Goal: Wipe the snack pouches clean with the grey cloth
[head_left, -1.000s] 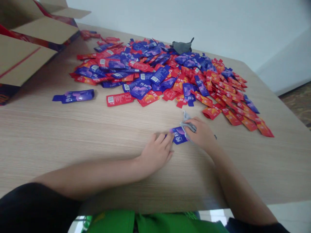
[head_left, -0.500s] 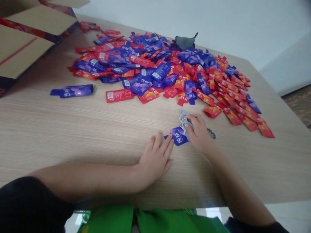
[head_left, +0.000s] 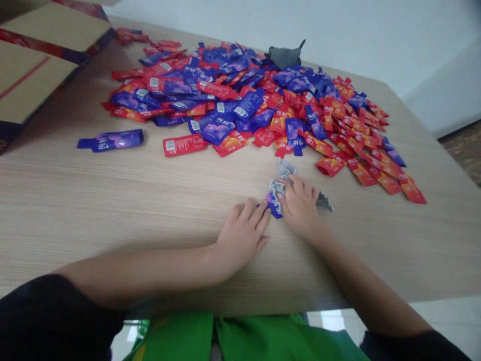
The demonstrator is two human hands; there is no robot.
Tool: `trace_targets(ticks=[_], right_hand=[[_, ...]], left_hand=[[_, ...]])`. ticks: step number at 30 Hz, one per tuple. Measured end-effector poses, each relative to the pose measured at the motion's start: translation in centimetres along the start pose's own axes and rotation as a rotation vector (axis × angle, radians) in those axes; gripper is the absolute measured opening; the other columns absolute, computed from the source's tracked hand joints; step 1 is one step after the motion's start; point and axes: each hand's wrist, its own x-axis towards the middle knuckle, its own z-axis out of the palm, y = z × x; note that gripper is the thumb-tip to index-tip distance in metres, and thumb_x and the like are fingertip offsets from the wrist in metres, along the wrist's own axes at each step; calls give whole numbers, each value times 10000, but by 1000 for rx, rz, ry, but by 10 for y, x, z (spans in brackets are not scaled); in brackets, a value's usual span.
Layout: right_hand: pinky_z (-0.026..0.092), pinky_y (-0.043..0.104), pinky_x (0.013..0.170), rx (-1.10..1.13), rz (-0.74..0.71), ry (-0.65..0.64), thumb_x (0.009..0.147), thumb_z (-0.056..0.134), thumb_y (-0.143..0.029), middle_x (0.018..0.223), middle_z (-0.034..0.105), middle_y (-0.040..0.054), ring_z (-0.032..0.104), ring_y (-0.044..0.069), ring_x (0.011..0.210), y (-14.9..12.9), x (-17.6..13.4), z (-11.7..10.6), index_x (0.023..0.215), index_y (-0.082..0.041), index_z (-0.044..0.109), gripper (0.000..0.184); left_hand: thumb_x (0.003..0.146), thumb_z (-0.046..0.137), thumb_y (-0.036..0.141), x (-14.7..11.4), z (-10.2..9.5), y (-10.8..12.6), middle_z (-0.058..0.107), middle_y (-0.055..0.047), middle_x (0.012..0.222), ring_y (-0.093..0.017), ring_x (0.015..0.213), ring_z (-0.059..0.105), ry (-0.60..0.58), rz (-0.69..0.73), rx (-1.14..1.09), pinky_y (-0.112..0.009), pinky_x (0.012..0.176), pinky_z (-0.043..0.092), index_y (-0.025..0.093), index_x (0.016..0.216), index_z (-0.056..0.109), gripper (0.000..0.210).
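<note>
The purple pouch (head_left: 275, 208) lies between the left hand (head_left: 242, 234) — flattened on its end — and right hand (head_left: 299, 206), clutching a grey cloth (head_left: 277, 187) over it.

Open box and pale wall around our table
We saw the cardboard box (head_left: 41, 55) at far left, flaps spread on the table (head_left: 150, 200), a dark grey item (head_left: 284, 57) near the back edge, and the wall (head_left: 356, 35) behind.

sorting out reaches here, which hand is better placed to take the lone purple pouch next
Probably the left hand: it's nearer the lone purple pouch and only rests on a second pouch, while the right hand holds a grey cloth.
</note>
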Motion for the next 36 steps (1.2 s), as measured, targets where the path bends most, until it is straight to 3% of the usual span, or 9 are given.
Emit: trace_targets(ticks=[4, 8, 12, 15, 19, 21, 28, 36], right_hand=[[381, 487, 921, 29, 136, 0, 982, 284, -373, 1389, 484, 176, 472, 338, 1168, 24, 6, 8, 1326, -160, 527, 471], [387, 496, 926, 66, 160, 25, 975, 284, -364, 1394, 473, 179, 475, 339, 1166, 33, 7, 15, 1312, -163, 525, 461], [374, 484, 963, 213, 156, 179, 965, 290, -291, 1322, 507, 166, 473, 311, 1165, 29, 6, 7, 1275, -168, 533, 413], [349, 459, 1009, 323, 48, 258, 969, 293, -256, 1307, 498, 163, 448, 284, 1212, 12, 7, -6, 1294, -163, 513, 404], [349, 440, 975, 261, -176, 42, 977, 334, -273, 1364, 497, 151, 450, 285, 1191, -20, 9, -10, 1328, -178, 519, 408], [344, 442, 953, 188, -211, -28, 981, 338, -285, 1379, 506, 148, 452, 293, 1177, -26, 9, -5, 1320, -177, 536, 407], [361, 470, 935, 62, 32, 33, 982, 311, -315, 1375, 507, 162, 461, 320, 1166, 14, 8, 9, 1324, -155, 529, 436], [401, 488, 942, 177, 220, 185, 951, 306, -231, 1264, 521, 205, 482, 320, 1144, 47, 5, 11, 1248, -105, 546, 403]], left_hand=[[973, 426, 446, 1, 1, -1, 362, -77, 1567, -356, 1349, 393, -8, -11, 11, -489, 959, 457, 161, 1465, 424, 568], [972, 426, 453, 1, 3, -1, 361, -70, 1569, -352, 1355, 388, 5, -13, 18, -478, 962, 448, 172, 1477, 408, 578], [974, 420, 461, 1, 5, -2, 383, -78, 1557, -344, 1354, 393, 25, -15, 7, -472, 977, 432, 180, 1476, 407, 576], [980, 407, 457, 0, 4, -3, 393, -94, 1549, -344, 1348, 397, 40, -10, 1, -470, 967, 429, 173, 1467, 417, 564], [973, 427, 458, 0, 1, -3, 497, -121, 1464, -344, 1334, 411, 28, 0, -2, -463, 967, 416, 159, 1392, 504, 520], [968, 444, 458, 0, 0, -4, 520, -117, 1443, -335, 1331, 416, 13, 1, -2, -456, 969, 413, 160, 1375, 519, 511], [966, 460, 455, 2, 1, -3, 390, -97, 1551, -334, 1342, 407, 3, -4, 18, -465, 951, 439, 148, 1443, 453, 567], [973, 443, 453, 1, 2, -3, 389, -92, 1551, -339, 1345, 405, 16, -12, 25, -466, 959, 448, 152, 1452, 442, 567]])
